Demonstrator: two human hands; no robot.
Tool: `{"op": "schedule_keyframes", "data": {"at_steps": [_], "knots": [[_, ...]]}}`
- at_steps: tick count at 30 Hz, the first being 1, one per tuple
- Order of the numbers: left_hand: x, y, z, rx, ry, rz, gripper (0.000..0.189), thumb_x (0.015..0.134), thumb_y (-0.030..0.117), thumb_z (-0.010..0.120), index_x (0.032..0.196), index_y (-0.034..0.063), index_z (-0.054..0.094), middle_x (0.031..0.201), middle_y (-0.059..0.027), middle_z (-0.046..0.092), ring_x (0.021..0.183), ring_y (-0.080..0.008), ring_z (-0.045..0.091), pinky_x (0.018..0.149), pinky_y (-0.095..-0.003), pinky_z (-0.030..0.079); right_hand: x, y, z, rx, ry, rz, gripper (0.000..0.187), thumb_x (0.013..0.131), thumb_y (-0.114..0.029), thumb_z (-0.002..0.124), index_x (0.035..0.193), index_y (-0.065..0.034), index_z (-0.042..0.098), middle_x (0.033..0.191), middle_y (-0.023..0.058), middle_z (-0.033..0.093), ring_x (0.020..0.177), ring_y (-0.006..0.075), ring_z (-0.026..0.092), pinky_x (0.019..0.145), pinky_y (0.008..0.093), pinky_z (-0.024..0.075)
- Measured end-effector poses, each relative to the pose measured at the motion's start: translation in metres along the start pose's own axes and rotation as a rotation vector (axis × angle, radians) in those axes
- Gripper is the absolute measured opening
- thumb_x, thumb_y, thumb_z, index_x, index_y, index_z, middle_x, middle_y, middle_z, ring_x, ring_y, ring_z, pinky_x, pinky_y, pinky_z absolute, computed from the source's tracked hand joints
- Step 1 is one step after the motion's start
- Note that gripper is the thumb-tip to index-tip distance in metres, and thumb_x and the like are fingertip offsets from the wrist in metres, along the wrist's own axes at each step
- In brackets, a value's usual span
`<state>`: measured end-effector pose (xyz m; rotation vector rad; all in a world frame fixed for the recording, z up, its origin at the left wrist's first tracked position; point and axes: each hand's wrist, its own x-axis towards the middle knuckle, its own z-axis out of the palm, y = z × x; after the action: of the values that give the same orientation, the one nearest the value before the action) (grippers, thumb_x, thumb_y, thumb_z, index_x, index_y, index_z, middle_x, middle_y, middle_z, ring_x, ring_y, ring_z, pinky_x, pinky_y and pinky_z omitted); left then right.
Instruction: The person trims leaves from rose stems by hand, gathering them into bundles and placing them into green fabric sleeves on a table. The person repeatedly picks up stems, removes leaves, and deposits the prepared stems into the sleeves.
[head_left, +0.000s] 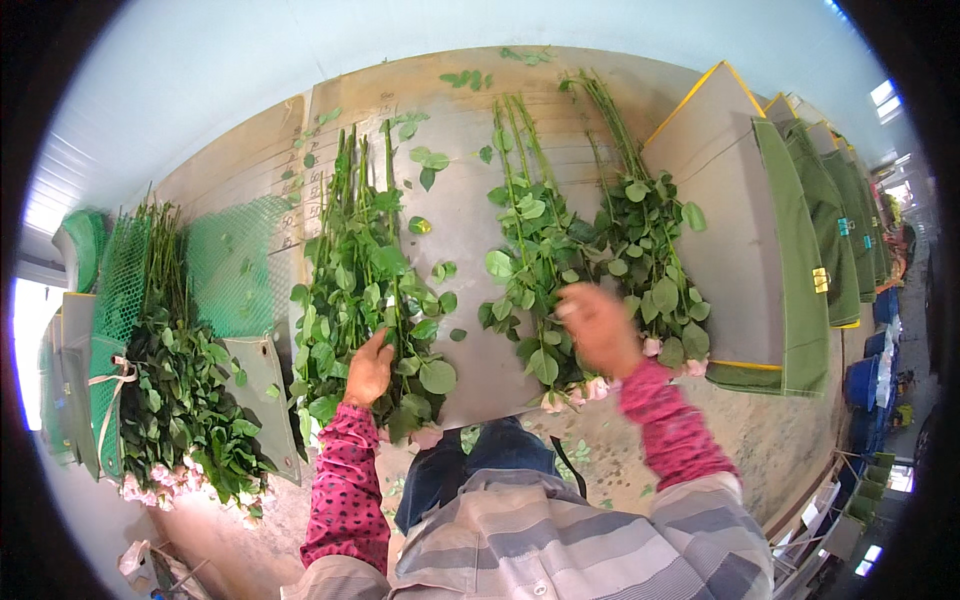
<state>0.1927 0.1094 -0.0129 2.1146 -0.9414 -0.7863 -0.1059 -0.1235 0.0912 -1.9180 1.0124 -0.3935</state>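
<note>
Cut pink roses with long leafy stems lie in bunches across a metal-topped table (480, 330). My left hand (370, 367) rests at the lower part of the left bunch of rose stems (352, 277), its fingers among the leaves; whether it grips a stem is hidden. My right hand (596, 326), blurred, is over the lower leaves between the middle rose bunch (525, 225) and the right rose bunch (660, 255). Its fingers are too blurred to show a hold. Pale pink blooms (589, 391) hang at the table's near edge, just below my right hand.
At the left, a large rose bundle (172, 337) lies on green plastic netting (232, 262). Grey panels with green cloth (795, 262) and binder clips stand at the right. Loose leaves (429, 161) and measuring marks are on the table; blue containers (862, 382) stand farther right.
</note>
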Motion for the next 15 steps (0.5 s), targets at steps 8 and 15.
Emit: {"op": "schedule_keyframes", "data": {"at_steps": [8,15], "knots": [[0.002,0.02,0.021,0.421,0.166,-0.245,0.03,0.078,0.014,0.065,0.104,0.0046,0.056,0.097,-0.0229,0.066,0.09,-0.0422,0.063,0.078,-0.0486,0.05,0.057,-0.011,0.244,0.039,-0.262,0.185,0.041,0.088,-0.039,0.06,0.099,-0.0007,0.065,0.086,0.0203,0.066,0.079,0.0358,0.064,0.073,0.0431,0.0495],[0.003,-0.002,0.012,0.271,0.237,-0.172,0.031,0.073,0.012,0.069,0.1,0.0032,0.058,0.092,-0.0225,0.067,0.089,-0.0426,0.063,0.077,-0.0484,0.05,0.052,-0.005,0.243,0.139,-0.046,0.165,0.03,0.087,-0.027,0.061,0.101,-0.0003,0.06,0.087,0.0189,0.064,0.076,0.0353,0.061,0.072,0.0409,0.0478]]}}
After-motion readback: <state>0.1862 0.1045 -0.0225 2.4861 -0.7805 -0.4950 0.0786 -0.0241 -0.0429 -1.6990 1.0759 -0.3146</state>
